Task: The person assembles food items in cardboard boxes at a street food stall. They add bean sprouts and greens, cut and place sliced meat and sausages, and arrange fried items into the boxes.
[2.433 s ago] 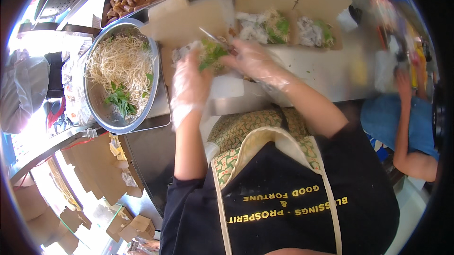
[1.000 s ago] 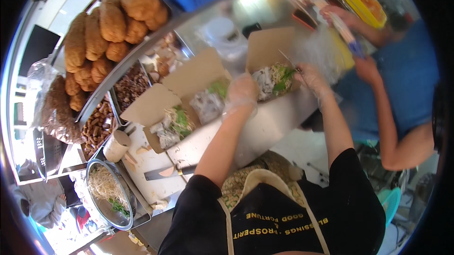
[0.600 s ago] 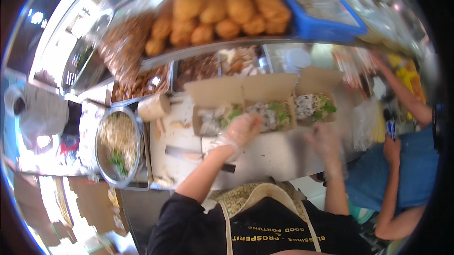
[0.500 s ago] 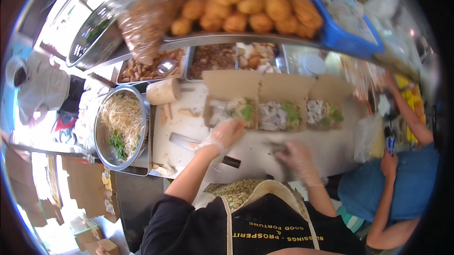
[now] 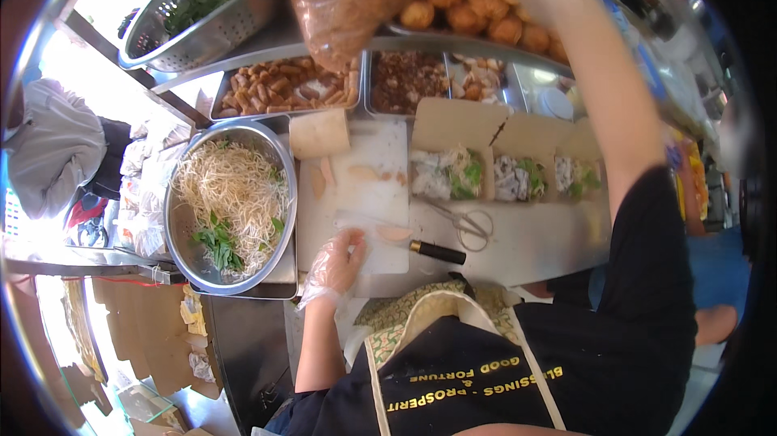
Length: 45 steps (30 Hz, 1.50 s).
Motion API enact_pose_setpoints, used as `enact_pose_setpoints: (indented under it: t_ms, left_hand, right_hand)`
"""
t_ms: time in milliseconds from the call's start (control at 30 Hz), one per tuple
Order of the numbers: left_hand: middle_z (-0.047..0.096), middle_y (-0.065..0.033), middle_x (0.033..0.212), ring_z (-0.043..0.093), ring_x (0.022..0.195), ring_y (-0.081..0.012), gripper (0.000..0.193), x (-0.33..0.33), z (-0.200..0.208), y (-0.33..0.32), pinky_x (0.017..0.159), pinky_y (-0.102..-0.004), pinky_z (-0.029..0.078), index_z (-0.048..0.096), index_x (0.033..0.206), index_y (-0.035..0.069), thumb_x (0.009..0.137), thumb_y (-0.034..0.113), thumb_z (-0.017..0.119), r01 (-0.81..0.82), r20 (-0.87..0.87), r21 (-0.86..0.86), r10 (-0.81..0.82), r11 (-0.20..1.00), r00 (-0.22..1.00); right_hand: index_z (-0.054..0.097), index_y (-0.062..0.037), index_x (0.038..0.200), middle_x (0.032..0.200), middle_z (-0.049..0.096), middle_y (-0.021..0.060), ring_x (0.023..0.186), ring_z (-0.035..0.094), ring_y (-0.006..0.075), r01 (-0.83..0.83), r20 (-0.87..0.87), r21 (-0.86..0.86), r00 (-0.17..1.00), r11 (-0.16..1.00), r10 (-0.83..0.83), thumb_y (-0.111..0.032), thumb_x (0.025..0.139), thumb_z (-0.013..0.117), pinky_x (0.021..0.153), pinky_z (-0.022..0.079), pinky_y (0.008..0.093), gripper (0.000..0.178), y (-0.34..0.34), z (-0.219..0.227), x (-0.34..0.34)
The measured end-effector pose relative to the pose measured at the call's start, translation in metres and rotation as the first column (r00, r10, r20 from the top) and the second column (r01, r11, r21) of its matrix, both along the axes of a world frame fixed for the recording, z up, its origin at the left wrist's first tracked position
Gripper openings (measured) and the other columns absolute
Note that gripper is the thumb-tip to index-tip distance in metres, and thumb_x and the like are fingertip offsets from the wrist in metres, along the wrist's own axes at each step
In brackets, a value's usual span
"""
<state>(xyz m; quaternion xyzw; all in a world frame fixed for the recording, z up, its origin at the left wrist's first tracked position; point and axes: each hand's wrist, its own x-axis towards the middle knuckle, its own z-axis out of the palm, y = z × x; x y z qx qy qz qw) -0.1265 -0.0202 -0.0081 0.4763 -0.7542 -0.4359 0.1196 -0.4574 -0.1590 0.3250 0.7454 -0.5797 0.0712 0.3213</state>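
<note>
My left hand, in a clear plastic glove, rests near the front of the white cutting board with its fingers loosely apart and nothing held. Just beyond its fingertips lies a black-handled knife, beside a pale slice of food. My right forearm reaches up over the raised shelf, and its hand is past the upper edge. Scissors lie on the metal counter. Behind them several open cardboard boxes hold white noodle-like food, bean sprouts and green leaves.
A metal bowl of bean sprouts and leaves stands left. Behind the board are a pale cylindrical block and trays of brown pieces. The shelf carries a colander, a plastic bag and fried rolls. A co-worker is at right.
My right hand has left the counter and gone up past the shelf; scissors now lie there. My left hand has drawn back from the nearest box to the board. The view has shifted left.
</note>
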Motion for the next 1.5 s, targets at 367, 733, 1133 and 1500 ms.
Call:
enact_pose_setpoints:
  t_ms: [367,733,1133,1500]
  left_hand:
    - [0.071,-0.0137,0.114,0.067,0.101,-0.0290,0.031,0.025,-0.067,-0.022,0.089,-0.0412,0.052,0.064,0.125,0.004,0.100,0.023,0.063,-0.095,-0.220,0.296,0.165,0.951,0.961]
    - [0.058,-0.0261,0.134,0.060,0.117,-0.0382,0.051,-0.022,-0.097,-0.097,0.100,-0.0457,0.048,0.050,0.141,0.004,0.092,0.012,0.061,-0.360,-0.293,-0.048,0.332,0.932,0.897]
    - [0.050,-0.0349,0.135,0.054,0.120,-0.0467,0.058,-0.057,-0.083,-0.142,0.107,-0.0509,0.045,0.051,0.140,-0.002,0.087,0.013,0.069,-0.113,0.260,-0.283,0.190,0.953,0.947]
    - [0.059,-0.0311,0.126,0.061,0.116,-0.0416,0.049,-0.050,-0.083,-0.130,0.101,-0.0495,0.048,0.054,0.140,-0.003,0.094,0.011,0.065,-0.106,0.105,-0.282,0.140,0.954,0.984]
  right_hand:
    - [0.069,-0.0087,0.127,0.129,0.066,0.0189,0.110,0.066,0.0282,0.257,0.081,0.371,0.948,0.892,-0.307,-0.028,0.103,0.061,0.099,0.053,0.0383,0.031,-0.101,-0.059,0.013]
    - [0.070,-0.0089,0.124,0.122,0.069,0.0170,0.102,0.067,0.0293,0.240,0.152,0.420,0.932,0.875,-0.329,-0.030,0.103,0.061,0.092,0.053,0.0389,0.031,-0.111,-0.082,-0.006]
    - [0.071,-0.0090,0.121,0.113,0.072,0.0150,0.094,0.069,0.0306,0.238,0.265,0.324,0.907,0.916,-0.329,-0.033,0.103,0.061,0.085,0.054,0.0395,0.031,-0.042,-0.066,-0.062]
    - [0.072,-0.0092,0.118,0.105,0.074,0.0131,0.086,0.070,0.0317,0.503,0.624,0.250,0.569,0.827,-0.535,-0.036,0.102,0.061,0.078,0.055,0.0401,0.032,0.182,-0.110,-0.135]
